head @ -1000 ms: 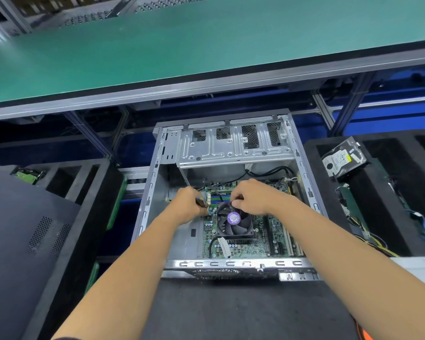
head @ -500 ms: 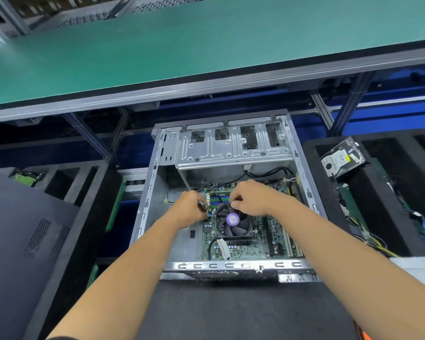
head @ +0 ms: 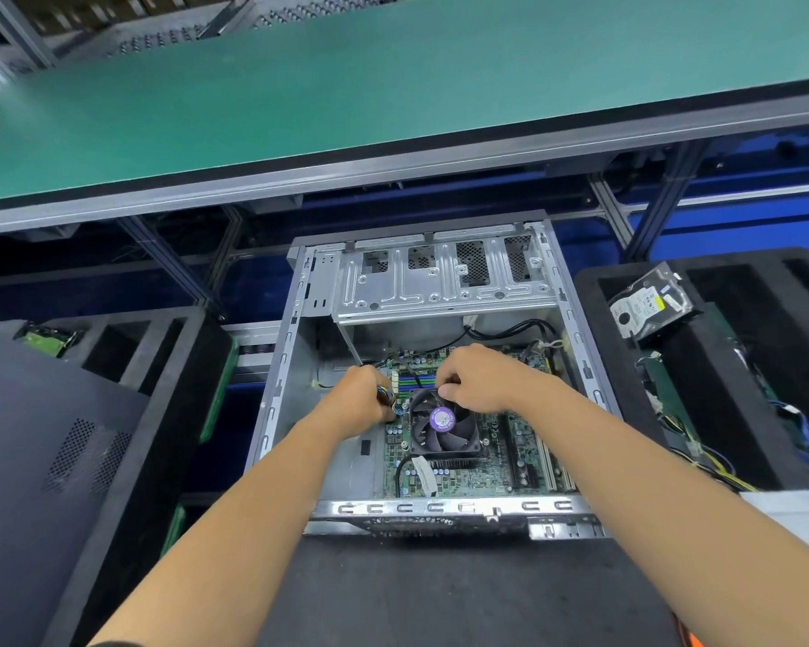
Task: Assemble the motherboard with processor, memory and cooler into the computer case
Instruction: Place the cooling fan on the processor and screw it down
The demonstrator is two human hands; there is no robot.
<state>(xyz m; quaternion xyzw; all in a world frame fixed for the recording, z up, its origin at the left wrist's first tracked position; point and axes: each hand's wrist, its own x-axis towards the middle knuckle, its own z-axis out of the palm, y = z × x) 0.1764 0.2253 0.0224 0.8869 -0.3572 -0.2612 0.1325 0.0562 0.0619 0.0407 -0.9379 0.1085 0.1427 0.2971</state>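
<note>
An open grey computer case (head: 276, 394) lies on its side in front of me. Inside it sits the green motherboard (head: 500, 464), with a black fan cooler (head: 444, 429) that carries a purple label. Blue memory slots (head: 416, 382) show just beyond the fan. My left hand (head: 363, 401) is curled at the board's left edge and grips a bundle of coloured wires (head: 386, 394). At the fan's far edge my right hand (head: 479, 380) has its fingers curled and pinches something small that I cannot make out.
A silver drive cage (head: 440, 282) spans the far end of the case. A black foam tray (head: 594, 291) on the right holds a hard drive (head: 650, 303) and cables. At the left lie a dark side panel (head: 43, 459) and another foam tray (head: 160, 366). Overhead runs a green shelf (head: 393, 86).
Both hands stayed at the cooler's far edge with only slight finger shifts. The view drifted a little.
</note>
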